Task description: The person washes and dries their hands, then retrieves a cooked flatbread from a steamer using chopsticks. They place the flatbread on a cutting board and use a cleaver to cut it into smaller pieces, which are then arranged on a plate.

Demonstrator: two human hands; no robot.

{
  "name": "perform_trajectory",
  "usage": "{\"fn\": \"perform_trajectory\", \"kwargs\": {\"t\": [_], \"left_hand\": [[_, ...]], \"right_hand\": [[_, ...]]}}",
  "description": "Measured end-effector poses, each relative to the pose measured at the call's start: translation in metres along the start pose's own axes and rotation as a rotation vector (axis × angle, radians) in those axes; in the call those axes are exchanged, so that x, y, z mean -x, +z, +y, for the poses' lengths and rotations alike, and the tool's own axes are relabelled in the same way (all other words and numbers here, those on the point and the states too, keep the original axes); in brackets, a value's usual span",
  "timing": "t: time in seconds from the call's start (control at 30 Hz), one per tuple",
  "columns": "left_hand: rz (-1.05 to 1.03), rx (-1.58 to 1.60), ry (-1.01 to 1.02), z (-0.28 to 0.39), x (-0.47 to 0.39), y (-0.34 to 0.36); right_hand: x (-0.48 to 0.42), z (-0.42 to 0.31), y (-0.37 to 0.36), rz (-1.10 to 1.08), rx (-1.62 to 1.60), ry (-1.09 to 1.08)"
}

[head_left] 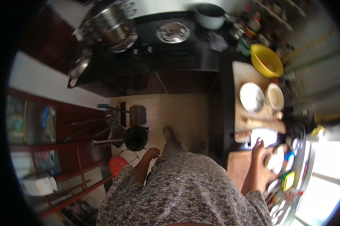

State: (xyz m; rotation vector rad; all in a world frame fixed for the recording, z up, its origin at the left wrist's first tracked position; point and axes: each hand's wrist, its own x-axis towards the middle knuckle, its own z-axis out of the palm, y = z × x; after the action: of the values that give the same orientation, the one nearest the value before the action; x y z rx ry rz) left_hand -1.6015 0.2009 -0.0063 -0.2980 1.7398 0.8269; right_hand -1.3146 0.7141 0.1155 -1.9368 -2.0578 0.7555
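Observation:
My right hand [259, 144] reaches over the counter on the right, its fingertips at the near edge of the broad, bright blade of a cleaver [264, 137]. Blur hides whether the fingers grip the blade or only lie against it. The cleaver's brown handle [243, 136] points left across the near end of a cutting board [240, 70]. Down at my left side hangs my left hand [153, 153], loosely bent and holding nothing that I can see. A white bowl [252, 97] and a smaller cream bowl [275, 96] stand farther up the board.
A yellow basin [266, 60] stands at the board's far end. Ahead, the black stove [181, 56] bears a steel pot [113, 28] and a pale saucepan [210, 17]. A red stool [117, 166] and a black bin [136, 138] are on the floor to my left.

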Motion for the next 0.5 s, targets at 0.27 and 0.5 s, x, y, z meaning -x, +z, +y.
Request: {"fn": "perform_trajectory", "kwargs": {"t": [0.27, 0.5], "left_hand": [[0.174, -0.992, 0.650, -0.061, -0.123, -0.179], [0.128, 0.472, 0.137, -0.012, -0.121, -0.191]], "right_hand": [[0.128, -0.189, 0.160, -0.724, -0.105, -0.822], [0.128, -0.293, 0.192, -0.812, 0.088, -0.773]]}}
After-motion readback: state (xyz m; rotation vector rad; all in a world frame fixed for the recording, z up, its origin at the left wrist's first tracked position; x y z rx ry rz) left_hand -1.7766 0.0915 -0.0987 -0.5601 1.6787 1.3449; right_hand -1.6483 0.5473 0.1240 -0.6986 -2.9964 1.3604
